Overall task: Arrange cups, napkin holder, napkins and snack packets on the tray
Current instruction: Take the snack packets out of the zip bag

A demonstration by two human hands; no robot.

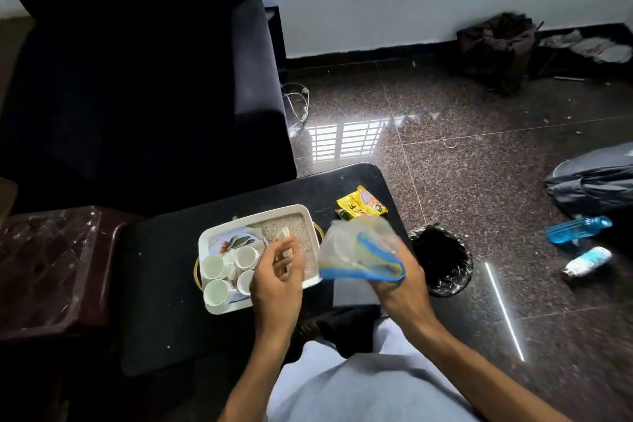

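Observation:
A white tray (301, 211) with a woven mat and gold handles lies on the black table (164, 284). Several white cups (213, 266) stand grouped at its left end beside a leaf-print card. My left hand (277, 279) hovers over the tray's middle, fingers closed on a small light-coloured item, blurred, maybe napkins or a holder. My right hand (399, 279) grips a clear plastic bag with a blue rim (359, 248) just right of the tray. A yellow snack packet (361, 204) lies on the table beyond the bag.
A black-lined bin (442, 259) stands on the floor right of the table. A dark sofa (137, 79) is behind, a maroon stool (51, 267) at left. Bottles (577, 229) and bags lie on the floor to the right.

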